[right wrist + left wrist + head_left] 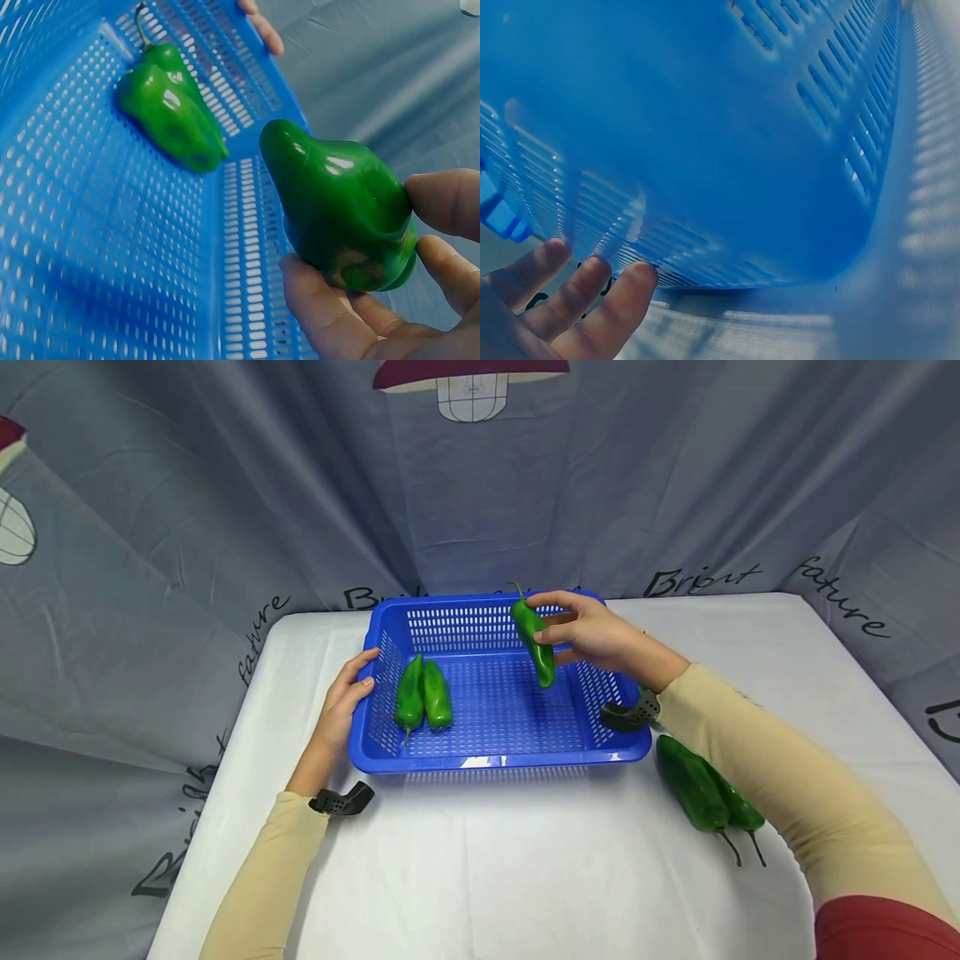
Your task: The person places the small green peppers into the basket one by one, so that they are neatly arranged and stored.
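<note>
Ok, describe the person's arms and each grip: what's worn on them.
The left sleeve and right sleeve are beige; red fabric borders the right one's upper end. The left wrist piece and right wrist piece are black, dotted with small holes. The left grip and right grip are ungloved. No cables show.

A glossy green pepper point(533, 643) was held aloft over the right part of the basket point(502, 710), pinched in the right hand point(588, 631), its thin stem pointing to the far side and its blunt tip to the near side. The basket was blue, rectangular, with slotted walls, its left rim held by the left hand point(341, 706). Inside at the left lay two peppers point(437, 695), side by side. Two darker peppers point(692, 783) lay outside, near its near right corner, stems toward the person.
</note>
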`<state>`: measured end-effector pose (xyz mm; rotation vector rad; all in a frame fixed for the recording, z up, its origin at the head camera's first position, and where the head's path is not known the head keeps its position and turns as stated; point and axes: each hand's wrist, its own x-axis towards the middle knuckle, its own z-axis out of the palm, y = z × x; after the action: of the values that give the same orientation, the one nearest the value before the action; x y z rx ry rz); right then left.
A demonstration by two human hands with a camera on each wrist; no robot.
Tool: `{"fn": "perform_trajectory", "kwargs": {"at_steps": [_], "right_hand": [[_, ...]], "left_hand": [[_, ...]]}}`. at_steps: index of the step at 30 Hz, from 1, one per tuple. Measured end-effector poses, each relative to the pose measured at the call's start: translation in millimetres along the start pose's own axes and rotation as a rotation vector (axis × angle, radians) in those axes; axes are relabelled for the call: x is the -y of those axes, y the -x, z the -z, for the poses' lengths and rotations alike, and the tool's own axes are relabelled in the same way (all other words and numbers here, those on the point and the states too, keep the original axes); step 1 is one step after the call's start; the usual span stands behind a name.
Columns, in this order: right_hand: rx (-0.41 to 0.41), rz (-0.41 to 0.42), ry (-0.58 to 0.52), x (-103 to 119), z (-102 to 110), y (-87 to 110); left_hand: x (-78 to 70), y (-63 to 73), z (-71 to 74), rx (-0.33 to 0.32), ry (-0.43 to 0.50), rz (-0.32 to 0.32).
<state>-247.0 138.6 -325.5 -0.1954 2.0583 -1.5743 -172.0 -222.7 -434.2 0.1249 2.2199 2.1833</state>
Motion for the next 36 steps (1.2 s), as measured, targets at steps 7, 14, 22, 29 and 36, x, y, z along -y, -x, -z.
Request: {"fn": "perform_trajectory", "kwargs": {"at_steps": [7,14,22,29,36], "right_hand": [[0.002,-0.022,-0.01,-1.4,-16.8,-12.5],[0.012,-0.028,-0.053,-2.9,-32.2,-21.6],[0.036,-0.029,-0.045,-5.8,-42.5,-27.9],[0.045,-0.037,-0.071,-5.5,-52.8,-31.3],[0.045,-0.05,-0.082,-7.5,-63.4,-39.6]], "left_hand": [[0.5,-0.3,0.1,-0.004,-0.005,-0.007],[0.3,-1.1,-0.5,0.001,-0.005,-0.016],[0.8,-0.7,-0.2,0.001,-0.006,-0.025],[0.3,-0.6,0.0,-0.001,-0.004,-0.025],[0.3,-0.9,-0.8,0.002,-0.001,-0.034]]}}
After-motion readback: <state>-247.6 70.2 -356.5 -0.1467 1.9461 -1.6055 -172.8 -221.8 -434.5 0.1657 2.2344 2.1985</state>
